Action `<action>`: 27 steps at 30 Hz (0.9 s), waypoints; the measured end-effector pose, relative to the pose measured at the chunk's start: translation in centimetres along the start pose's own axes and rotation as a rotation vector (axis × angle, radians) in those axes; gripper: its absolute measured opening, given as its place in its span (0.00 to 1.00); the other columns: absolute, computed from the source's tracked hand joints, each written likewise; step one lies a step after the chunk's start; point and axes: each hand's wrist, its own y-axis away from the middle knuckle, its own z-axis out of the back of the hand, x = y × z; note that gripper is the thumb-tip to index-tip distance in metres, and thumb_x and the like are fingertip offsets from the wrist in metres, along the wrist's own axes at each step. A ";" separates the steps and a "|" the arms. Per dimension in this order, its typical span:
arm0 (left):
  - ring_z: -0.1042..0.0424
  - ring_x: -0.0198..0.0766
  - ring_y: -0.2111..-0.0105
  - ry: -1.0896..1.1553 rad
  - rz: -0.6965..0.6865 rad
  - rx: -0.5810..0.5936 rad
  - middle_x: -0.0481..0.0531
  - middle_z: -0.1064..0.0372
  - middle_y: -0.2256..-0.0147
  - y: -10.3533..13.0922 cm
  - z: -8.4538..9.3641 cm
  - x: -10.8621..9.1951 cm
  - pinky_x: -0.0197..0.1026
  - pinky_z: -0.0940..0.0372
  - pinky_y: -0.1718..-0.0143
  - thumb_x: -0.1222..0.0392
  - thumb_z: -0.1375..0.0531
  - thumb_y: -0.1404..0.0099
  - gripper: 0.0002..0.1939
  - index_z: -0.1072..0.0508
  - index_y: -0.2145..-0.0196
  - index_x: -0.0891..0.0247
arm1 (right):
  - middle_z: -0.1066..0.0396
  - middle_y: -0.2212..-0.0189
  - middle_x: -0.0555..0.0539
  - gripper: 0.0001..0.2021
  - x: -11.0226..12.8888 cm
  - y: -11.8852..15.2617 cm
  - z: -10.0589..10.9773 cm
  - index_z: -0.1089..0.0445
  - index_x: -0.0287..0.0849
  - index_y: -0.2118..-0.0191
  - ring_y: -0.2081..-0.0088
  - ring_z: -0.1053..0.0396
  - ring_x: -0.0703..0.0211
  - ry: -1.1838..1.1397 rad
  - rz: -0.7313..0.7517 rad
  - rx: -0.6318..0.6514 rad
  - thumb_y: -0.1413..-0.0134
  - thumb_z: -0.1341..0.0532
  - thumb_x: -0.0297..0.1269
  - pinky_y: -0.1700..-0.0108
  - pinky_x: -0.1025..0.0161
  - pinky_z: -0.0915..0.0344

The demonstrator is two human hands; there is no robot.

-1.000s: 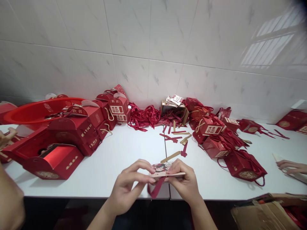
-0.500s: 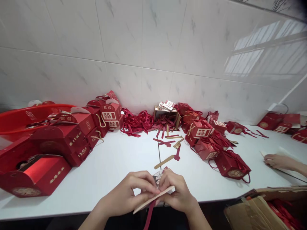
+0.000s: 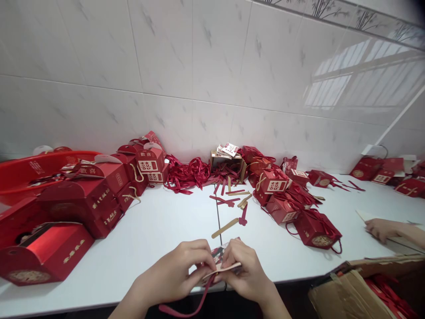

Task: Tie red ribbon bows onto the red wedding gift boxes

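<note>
At the table's front edge, my left hand (image 3: pixel 191 270) and my right hand (image 3: pixel 242 270) pinch a small printed card (image 3: pixel 217 253) between their fingertips. Its upper part shows a dark and red picture; a pale folded edge faces me. From beneath the fingers of my left hand, a dark red strip (image 3: pixel 202 299) hangs and curves off to the left. How the strip joins the card is hidden by my fingers. Just beyond my hands lie a gold strip (image 3: pixel 225 228) and a dark red strip with a flower-shaped end (image 3: pixel 243 215).
Red gift boxes (image 3: pixel 63 254) and a red basin (image 3: pixel 20 170) stand at left. Red ribbons (image 3: pixel 187 173) and an open box of strips (image 3: pixel 242 166) sit by the wall. Tied boxes (image 3: pixel 317 228), a carton (image 3: pixel 345 294) and another person's hand (image 3: pixel 381 229) are at right.
The card has turned, so its tilted pale edge now looks shorter and more of the picture shows. The strip, which hung nearly straight, now bends leftward. My view has tilted up slightly.
</note>
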 end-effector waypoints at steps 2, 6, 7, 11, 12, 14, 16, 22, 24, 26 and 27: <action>0.30 0.36 0.69 -0.041 -0.016 -0.001 0.52 0.30 0.69 -0.1 0.1 -0.6 0.34 0.36 0.68 0.71 0.47 0.38 0.12 0.25 0.65 0.61 | 0.33 0.78 0.51 0.11 0.1 0.0 -0.1 0.37 0.43 0.74 0.74 0.35 0.62 0.029 -0.004 0.017 0.48 0.36 0.39 0.70 0.63 0.41; 0.30 0.35 0.71 -0.066 -0.019 -0.018 0.52 0.29 0.71 -0.6 0.4 -1.4 0.34 0.35 0.70 0.69 0.46 0.38 0.11 0.24 0.67 0.61 | 0.33 0.78 0.51 0.10 0.5 -0.1 0.0 0.38 0.43 0.75 0.75 0.36 0.62 0.086 0.010 0.008 0.48 0.37 0.37 0.71 0.63 0.43; 0.29 0.35 0.71 -0.055 -0.010 -0.032 0.52 0.28 0.71 -0.7 0.6 -1.3 0.33 0.35 0.70 0.68 0.45 0.38 0.11 0.24 0.67 0.61 | 0.33 0.78 0.51 0.10 0.6 -0.1 0.1 0.38 0.43 0.75 0.75 0.36 0.62 0.081 0.015 -0.006 0.48 0.37 0.37 0.71 0.63 0.43; 0.26 0.34 0.71 0.026 0.154 -0.328 0.49 0.25 0.70 0.7 1.3 0.7 0.34 0.31 0.69 0.62 0.42 0.37 0.12 0.27 0.56 0.59 | 0.34 0.77 0.51 0.09 0.5 0.1 1.0 0.38 0.44 0.73 0.74 0.35 0.61 0.046 -0.016 -0.121 0.48 0.36 0.34 0.72 0.63 0.41; 0.26 0.34 0.72 0.044 0.225 -0.449 0.49 0.25 0.70 1.4 1.4 1.3 0.34 0.30 0.69 0.61 0.42 0.37 0.13 0.29 0.53 0.59 | 0.34 0.78 0.51 0.09 0.4 0.2 1.3 0.38 0.44 0.73 0.75 0.36 0.62 0.051 -0.044 -0.166 0.48 0.36 0.33 0.72 0.63 0.41; 0.25 0.36 0.72 0.081 0.350 -0.616 0.50 0.26 0.71 2.8 1.1 2.3 0.35 0.29 0.71 0.58 0.42 0.37 0.13 0.30 0.54 0.60 | 0.36 0.78 0.52 0.10 0.0 0.2 1.8 0.38 0.43 0.74 0.76 0.36 0.63 0.077 -0.112 -0.250 0.47 0.37 0.31 0.74 0.64 0.41; 0.24 0.37 0.70 0.120 0.396 -0.677 0.50 0.26 0.71 3.7 0.3 2.7 0.36 0.28 0.71 0.59 0.41 0.37 0.14 0.33 0.54 0.60 | 0.37 0.78 0.52 0.11 -0.4 0.0 2.0 0.40 0.43 0.75 0.76 0.37 0.63 0.105 -0.150 -0.302 0.47 0.38 0.30 0.74 0.65 0.41; 0.26 0.36 0.66 0.175 0.088 -0.718 0.51 0.28 0.63 2.1 -2.3 1.4 0.37 0.29 0.68 0.68 0.42 0.38 0.27 0.43 0.43 0.52 | 0.37 0.77 0.52 0.10 -0.3 -1.0 1.0 0.40 0.44 0.73 0.75 0.36 0.63 0.118 -0.066 -0.258 0.47 0.37 0.30 0.72 0.64 0.41; 0.28 0.36 0.65 0.150 0.048 -0.659 0.51 0.30 0.64 1.1 -2.2 1.1 0.37 0.30 0.66 0.69 0.42 0.38 0.20 0.31 0.50 0.54 | 0.36 0.77 0.52 0.09 0.1 -1.2 0.7 0.39 0.44 0.72 0.75 0.37 0.62 0.137 -0.002 -0.217 0.47 0.37 0.30 0.72 0.64 0.42; 0.29 0.37 0.63 0.138 0.053 -0.634 0.53 0.31 0.64 0.5 -1.9 1.1 0.39 0.31 0.63 0.69 0.41 0.39 0.12 0.23 0.61 0.57 | 0.35 0.78 0.52 0.10 0.4 -1.4 0.5 0.40 0.43 0.72 0.75 0.38 0.62 0.162 0.050 -0.173 0.48 0.36 0.30 0.72 0.63 0.43; 0.29 0.38 0.62 0.157 0.059 -0.635 0.54 0.31 0.64 0.3 -1.8 1.1 0.40 0.31 0.61 0.68 0.41 0.39 0.10 0.22 0.64 0.57 | 0.35 0.78 0.52 0.10 0.6 -1.4 0.5 0.40 0.43 0.72 0.75 0.38 0.62 0.171 0.068 -0.150 0.48 0.36 0.30 0.72 0.63 0.44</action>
